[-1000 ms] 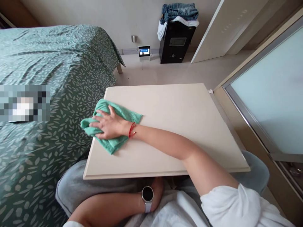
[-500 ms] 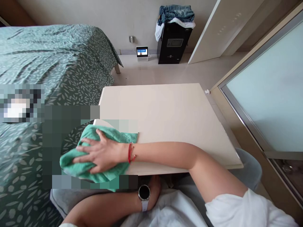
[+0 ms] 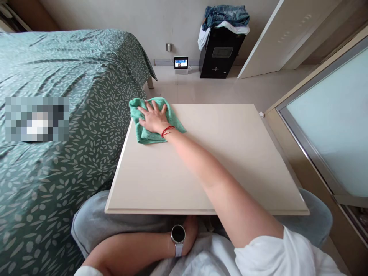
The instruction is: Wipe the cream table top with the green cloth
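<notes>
My right hand [image 3: 153, 118], a red string bracelet at its wrist, lies spread on a green cloth [image 3: 145, 135]. The palm presses it down; the fingers are stretched apart, not curled around it. Beneath them is the far left corner of a pale tabletop [image 3: 172, 172], and part of the cloth laps past its edge. My left hand [image 3: 190, 234] rests low in my lap by the near table edge. A round-faced watch [image 3: 178, 234] is on that wrist, and the fingers are hidden.
To the left stands a bed with a green leaf-print cover [image 3: 94, 99]; a blurred patch lies on it. Beyond the table are a small lit screen [image 3: 181, 64] and a black cabinet [image 3: 220, 57] topped with folded jeans [image 3: 225, 16]. A frosted sliding door [image 3: 330, 126] is on the right.
My right hand has slid the green cloth from the near left edge to the far left corner of the table. The left hand stays low in my lap. The view has shifted slightly.
</notes>
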Tool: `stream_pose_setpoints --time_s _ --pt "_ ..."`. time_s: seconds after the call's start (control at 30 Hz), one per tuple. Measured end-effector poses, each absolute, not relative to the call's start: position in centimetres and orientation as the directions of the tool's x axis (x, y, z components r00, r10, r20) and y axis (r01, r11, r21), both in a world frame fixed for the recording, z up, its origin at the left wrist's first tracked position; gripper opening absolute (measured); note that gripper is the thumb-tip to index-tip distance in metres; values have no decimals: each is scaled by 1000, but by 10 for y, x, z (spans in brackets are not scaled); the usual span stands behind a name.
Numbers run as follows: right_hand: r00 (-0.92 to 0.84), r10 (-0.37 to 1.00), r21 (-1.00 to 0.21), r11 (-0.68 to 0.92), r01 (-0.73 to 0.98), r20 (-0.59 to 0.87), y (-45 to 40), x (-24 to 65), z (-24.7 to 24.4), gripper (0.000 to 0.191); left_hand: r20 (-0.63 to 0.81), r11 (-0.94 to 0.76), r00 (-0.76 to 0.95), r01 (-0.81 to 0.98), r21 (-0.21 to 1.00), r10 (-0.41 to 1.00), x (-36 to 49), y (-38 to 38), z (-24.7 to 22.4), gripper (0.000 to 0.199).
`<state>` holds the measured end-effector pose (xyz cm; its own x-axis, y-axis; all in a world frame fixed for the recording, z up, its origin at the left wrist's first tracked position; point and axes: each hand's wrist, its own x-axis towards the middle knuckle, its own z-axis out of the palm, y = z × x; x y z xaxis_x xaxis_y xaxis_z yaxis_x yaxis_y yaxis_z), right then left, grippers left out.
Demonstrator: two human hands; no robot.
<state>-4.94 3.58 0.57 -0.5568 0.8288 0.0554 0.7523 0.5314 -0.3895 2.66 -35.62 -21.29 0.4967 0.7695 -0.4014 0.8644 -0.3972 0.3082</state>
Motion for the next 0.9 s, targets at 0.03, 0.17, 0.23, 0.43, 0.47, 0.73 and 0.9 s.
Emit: stream_pose_setpoints --time_s 0.03,0.17,0.23,0.43,0.47,0.73,0.9 --pt "-521 852 -377 499 780 51 40 -37 6 69 -438 -433 515 857 280 737 24 -355 -209 74" --pt "-373 927 -329 366 871 44 53 25 5 68 -505 -506 548 831 233 667 17 -350 -197 79" --pt "-284 957 -301 288 909 57 59 64 3 67 -483 -533 562 819 212 671 16 -349 -195 78" --pt "23 998 -215 -10 977 56 67 189 -4 65 -504 -605 591 781 158 630 19 -344 -195 62" --pt "72 996 -208 -60 976 53 66 207 -4 66 -499 -595 595 783 181 630 19 -343 -194 59" --pt "469 883 -317 -448 836 -8 36 285 -9 80 -489 -580 618 775 249 616 16 -343 -190 56" --pt "476 879 -283 -451 846 20 3 263 -16 82 -485 -601 618 770 215 619 22 -344 -192 63"
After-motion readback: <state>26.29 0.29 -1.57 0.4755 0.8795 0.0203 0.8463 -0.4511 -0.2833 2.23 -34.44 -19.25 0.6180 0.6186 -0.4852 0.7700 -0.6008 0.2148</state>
